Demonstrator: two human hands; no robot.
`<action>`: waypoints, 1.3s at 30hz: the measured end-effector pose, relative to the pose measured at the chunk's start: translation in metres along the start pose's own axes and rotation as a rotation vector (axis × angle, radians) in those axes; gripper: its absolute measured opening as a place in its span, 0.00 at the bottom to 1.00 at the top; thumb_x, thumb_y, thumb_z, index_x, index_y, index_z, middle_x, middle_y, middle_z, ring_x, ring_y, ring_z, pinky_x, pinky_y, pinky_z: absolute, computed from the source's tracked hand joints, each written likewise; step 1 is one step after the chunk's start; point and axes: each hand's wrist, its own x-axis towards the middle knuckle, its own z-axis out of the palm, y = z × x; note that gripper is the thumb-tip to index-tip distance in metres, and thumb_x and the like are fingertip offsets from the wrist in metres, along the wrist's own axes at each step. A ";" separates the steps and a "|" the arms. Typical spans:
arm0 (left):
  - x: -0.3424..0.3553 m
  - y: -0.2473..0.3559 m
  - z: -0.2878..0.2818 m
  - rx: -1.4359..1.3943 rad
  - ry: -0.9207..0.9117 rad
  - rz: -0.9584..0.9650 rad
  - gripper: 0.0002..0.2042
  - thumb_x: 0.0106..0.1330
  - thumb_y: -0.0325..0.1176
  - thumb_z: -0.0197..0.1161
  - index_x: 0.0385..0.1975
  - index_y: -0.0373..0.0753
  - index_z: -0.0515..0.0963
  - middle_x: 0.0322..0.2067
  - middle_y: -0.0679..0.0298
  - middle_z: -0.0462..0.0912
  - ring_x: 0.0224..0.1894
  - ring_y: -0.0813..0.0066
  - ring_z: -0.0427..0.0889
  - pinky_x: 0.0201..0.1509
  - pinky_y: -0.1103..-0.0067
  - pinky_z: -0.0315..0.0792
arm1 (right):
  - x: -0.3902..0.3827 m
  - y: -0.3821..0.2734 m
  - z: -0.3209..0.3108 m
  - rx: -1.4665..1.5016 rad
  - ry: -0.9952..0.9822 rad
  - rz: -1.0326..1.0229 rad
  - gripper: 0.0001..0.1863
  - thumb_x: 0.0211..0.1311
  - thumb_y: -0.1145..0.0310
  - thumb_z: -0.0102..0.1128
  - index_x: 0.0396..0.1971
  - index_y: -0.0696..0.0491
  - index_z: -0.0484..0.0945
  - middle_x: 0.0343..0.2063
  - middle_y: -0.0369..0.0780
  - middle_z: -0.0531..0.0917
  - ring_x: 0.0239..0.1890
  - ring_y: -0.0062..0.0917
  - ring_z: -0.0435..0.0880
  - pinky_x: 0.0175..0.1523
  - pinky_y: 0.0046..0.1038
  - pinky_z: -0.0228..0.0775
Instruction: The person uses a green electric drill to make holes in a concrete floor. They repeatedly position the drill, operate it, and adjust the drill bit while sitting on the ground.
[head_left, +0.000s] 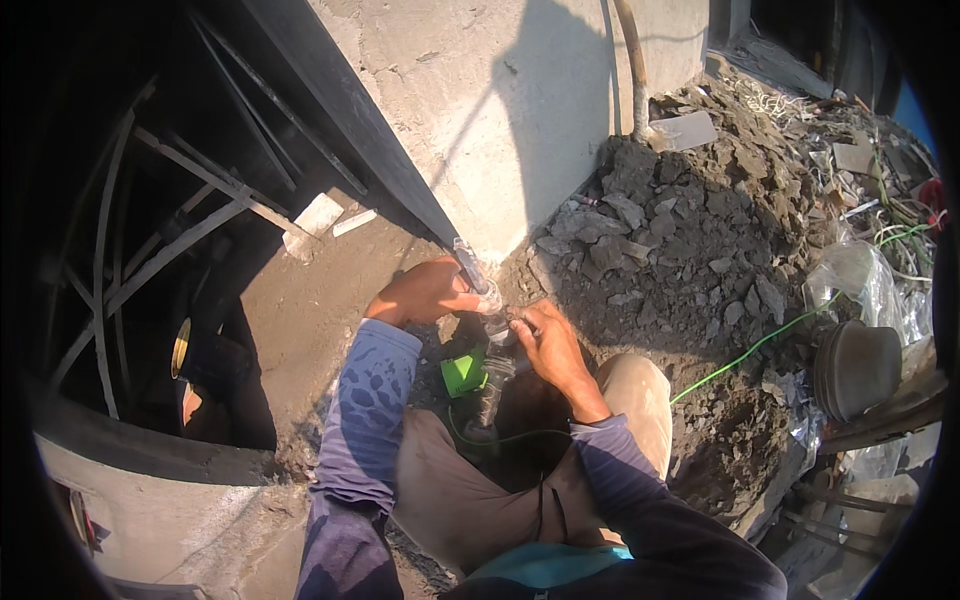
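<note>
Apparently the work on the pipe (496, 328) is partway along. It stands just below the centre of the frame, running from the foot of the concrete column (480, 130) down to an elbow (482, 433) in the dark pit (530, 435). Its pieces look joined into one line, so that much seems done; with both hands at the upper joint, I judge this part to be unfinished. Whether the joint is sealed cannot be told. The pit is open around the elbow, and loose soil and rubble (680, 230) lie heaped from the centre to the upper right.

The left hand (425, 292) grasps the pipe's upper end, thumb laid against it. The right hand (555, 350) has its thumb and fingertips drawn together at the joint; I cannot tell whether they pinch the pipe or some small piece. A bright green object (463, 375) sits just left of the pipe.

As for containers, grey pans (866, 368) are nested on their side at the right edge, their insides hidden. Above them lies a crumpled clear bag (848, 268); its contents, if any, are unclear.
</note>
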 end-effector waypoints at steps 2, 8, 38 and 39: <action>-0.002 -0.002 0.003 -0.041 0.003 0.015 0.22 0.64 0.47 0.74 0.32 0.27 0.84 0.23 0.50 0.79 0.26 0.61 0.78 0.35 0.64 0.73 | -0.002 0.001 0.005 0.001 0.009 0.005 0.11 0.74 0.70 0.68 0.52 0.54 0.89 0.42 0.47 0.85 0.47 0.46 0.86 0.53 0.41 0.78; 0.003 -0.013 0.006 -0.082 -0.022 0.049 0.17 0.66 0.40 0.73 0.36 0.28 0.84 0.25 0.51 0.81 0.29 0.62 0.80 0.40 0.66 0.75 | -0.003 0.002 0.017 -0.093 0.105 -0.037 0.07 0.72 0.69 0.71 0.45 0.54 0.89 0.38 0.46 0.84 0.44 0.46 0.85 0.49 0.43 0.77; -0.003 0.018 0.002 -0.121 -0.033 -0.026 0.21 0.63 0.44 0.81 0.41 0.30 0.88 0.32 0.54 0.89 0.35 0.69 0.85 0.44 0.68 0.78 | 0.080 0.044 -0.018 0.160 -0.470 -0.107 0.13 0.77 0.75 0.65 0.57 0.54 0.89 0.47 0.43 0.86 0.53 0.34 0.86 0.60 0.35 0.77; -0.004 0.018 0.001 -0.087 -0.024 -0.048 0.21 0.63 0.45 0.81 0.42 0.30 0.88 0.31 0.54 0.89 0.35 0.69 0.86 0.43 0.68 0.79 | 0.083 0.046 -0.017 0.183 -0.515 -0.110 0.13 0.77 0.75 0.65 0.56 0.54 0.89 0.47 0.42 0.86 0.53 0.34 0.86 0.60 0.35 0.77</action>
